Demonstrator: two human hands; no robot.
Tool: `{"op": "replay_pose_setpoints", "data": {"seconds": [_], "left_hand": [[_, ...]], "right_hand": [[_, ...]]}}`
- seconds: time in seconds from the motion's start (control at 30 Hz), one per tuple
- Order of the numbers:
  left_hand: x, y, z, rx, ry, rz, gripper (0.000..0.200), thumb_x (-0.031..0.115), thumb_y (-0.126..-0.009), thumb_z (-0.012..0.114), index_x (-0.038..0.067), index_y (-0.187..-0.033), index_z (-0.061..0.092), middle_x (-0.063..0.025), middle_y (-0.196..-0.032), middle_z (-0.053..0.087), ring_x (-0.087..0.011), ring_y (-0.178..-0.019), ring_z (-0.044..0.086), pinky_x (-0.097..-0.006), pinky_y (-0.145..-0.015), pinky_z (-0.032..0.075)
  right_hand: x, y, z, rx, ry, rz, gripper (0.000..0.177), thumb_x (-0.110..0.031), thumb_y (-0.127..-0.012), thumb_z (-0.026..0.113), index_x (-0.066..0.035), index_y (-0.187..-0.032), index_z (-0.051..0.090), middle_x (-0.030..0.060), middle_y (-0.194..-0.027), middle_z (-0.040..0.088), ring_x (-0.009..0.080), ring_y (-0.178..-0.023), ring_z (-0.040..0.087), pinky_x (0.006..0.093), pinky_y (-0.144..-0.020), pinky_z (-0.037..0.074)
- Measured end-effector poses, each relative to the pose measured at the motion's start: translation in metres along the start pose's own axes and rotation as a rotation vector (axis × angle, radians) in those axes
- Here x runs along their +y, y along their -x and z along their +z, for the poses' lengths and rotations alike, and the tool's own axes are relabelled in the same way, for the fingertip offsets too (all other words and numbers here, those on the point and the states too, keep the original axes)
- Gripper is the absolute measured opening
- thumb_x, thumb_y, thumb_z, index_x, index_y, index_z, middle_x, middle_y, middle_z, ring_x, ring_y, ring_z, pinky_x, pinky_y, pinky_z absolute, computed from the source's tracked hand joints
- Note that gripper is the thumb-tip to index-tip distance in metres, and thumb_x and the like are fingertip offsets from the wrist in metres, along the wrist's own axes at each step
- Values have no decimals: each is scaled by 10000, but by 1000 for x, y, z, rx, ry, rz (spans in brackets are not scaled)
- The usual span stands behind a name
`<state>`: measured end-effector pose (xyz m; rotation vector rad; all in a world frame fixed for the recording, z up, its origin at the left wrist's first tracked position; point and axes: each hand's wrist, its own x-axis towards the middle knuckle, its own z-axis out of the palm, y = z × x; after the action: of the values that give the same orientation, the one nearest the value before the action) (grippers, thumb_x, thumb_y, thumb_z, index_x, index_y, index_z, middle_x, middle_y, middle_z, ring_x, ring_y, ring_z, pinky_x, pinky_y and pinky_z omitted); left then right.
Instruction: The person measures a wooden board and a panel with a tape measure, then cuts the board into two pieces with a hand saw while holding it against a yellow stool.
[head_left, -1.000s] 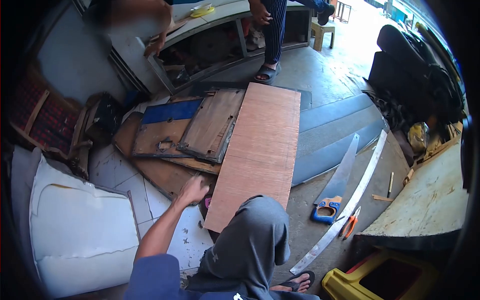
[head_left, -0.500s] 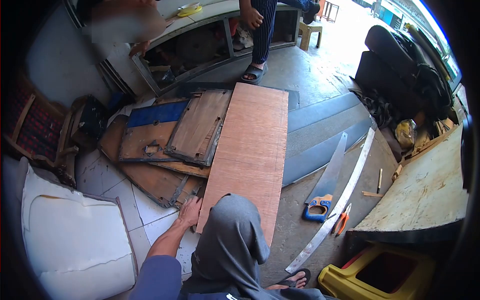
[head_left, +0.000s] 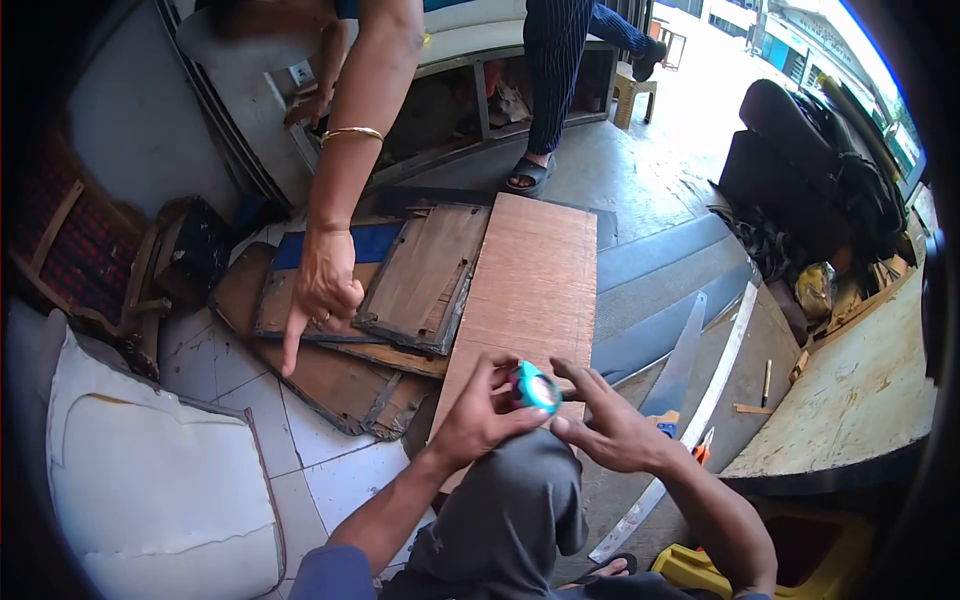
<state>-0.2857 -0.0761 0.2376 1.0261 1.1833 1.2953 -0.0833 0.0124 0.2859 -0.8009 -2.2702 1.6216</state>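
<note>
My left hand (head_left: 480, 408) is closed round a teal tape measure (head_left: 537, 388) above my raised knee. Close to its right side is my right hand (head_left: 610, 425), fingers spread and curved, with the fingertips near the case. Beneath both hands lies a long reddish plywood board (head_left: 530, 270). Left of the board are stacked old wooden panels (head_left: 420, 275), one partly blue. Another person's hand (head_left: 328, 280), with a bracelet on the forearm, points down over these panels.
A handsaw (head_left: 680, 355), a long metal strip (head_left: 725, 370) and partly hidden orange pliers (head_left: 704, 448) lie at the right. A white padded piece (head_left: 165, 480) is at lower left. Another person's sandalled foot (head_left: 527, 174) stands beyond the board.
My left hand has moved from the board's left edge up over my knee, now with the tape measure. My right hand has come into view. The other person's arm has reached in, pointing down.
</note>
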Motion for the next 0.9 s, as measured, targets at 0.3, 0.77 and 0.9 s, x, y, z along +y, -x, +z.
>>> {"op": "replay_pose_setpoints", "data": {"seconds": [0.3,0.77,0.9], "left_hand": [[-30,-26,-6,-137,198,-345,185,158,-1003,634,26,-1096,545,-64,-930,659,-97,-838,639,-227,-729,526],[-215,-148,-170,655,-666,-256,220,256,-913,710,44,-855,707,-124,-825,714,-275,-843,696,-427,-747,523],[-217,-153,-144,837,-966,-160,245,272,-892,729,38,-823,716,-182,-860,716,-355,-844,679,-468,-759,510]], "right_hand": [[37,-23,8,-50,163,-7,631,-495,-956,623,-26,-1368,529,270,-1235,610,426,-1159,607,479,-982,486],[191,-74,-36,329,710,485,339,-458,-937,544,-260,-1126,743,193,-1041,651,386,-989,654,492,-876,525],[210,-85,-27,370,696,496,332,-455,-938,555,-242,-1101,752,193,-1068,671,399,-985,661,510,-873,525]]}}
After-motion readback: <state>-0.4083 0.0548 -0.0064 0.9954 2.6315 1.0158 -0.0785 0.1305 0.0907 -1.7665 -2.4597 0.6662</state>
